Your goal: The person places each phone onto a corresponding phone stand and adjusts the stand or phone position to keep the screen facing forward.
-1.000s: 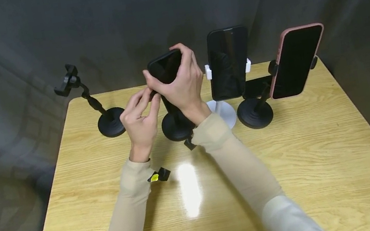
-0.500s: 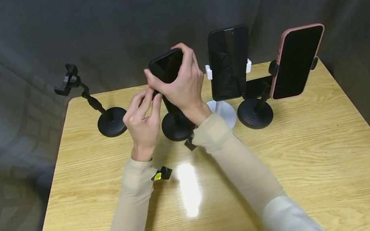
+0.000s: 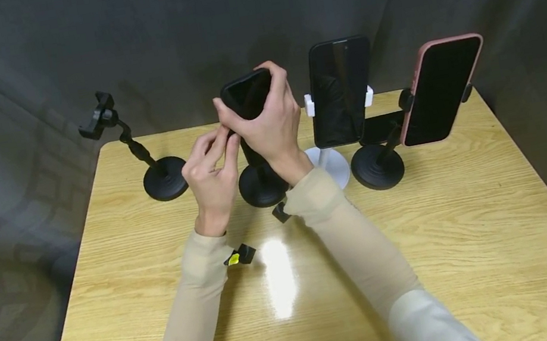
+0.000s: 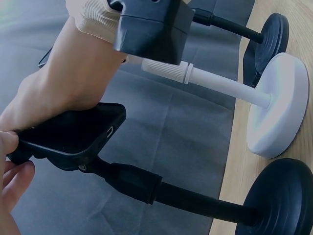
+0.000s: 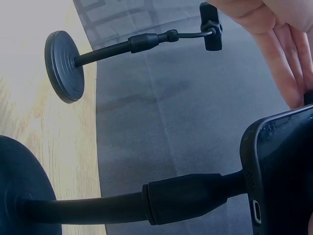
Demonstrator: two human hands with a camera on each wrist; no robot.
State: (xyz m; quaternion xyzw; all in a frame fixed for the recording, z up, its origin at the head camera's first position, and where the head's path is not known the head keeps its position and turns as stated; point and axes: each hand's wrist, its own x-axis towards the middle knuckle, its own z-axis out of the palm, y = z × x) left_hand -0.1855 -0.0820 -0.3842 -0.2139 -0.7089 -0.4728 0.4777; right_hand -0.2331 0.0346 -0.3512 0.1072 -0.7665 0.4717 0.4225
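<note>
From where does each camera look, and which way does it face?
Head: worn on the head, facing forward and down at the wooden table; left hand, right hand, sleeves show.
Left wrist: worn there, facing the black smartphone, white phone stand beyond; left fingers at left edge, right hand at the phone.
Right wrist: worn there, facing the phone from its other side, unloaded phone stand beyond; left hand upper right.
Both wrist views share the phone and black phone stand below.

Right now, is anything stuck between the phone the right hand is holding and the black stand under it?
Nothing visible is: the phone, gripped by the right hand, sits right against the top of the black stand. The left hand is close too, pinching what looks like the clamp at the phone's edge.
</note>
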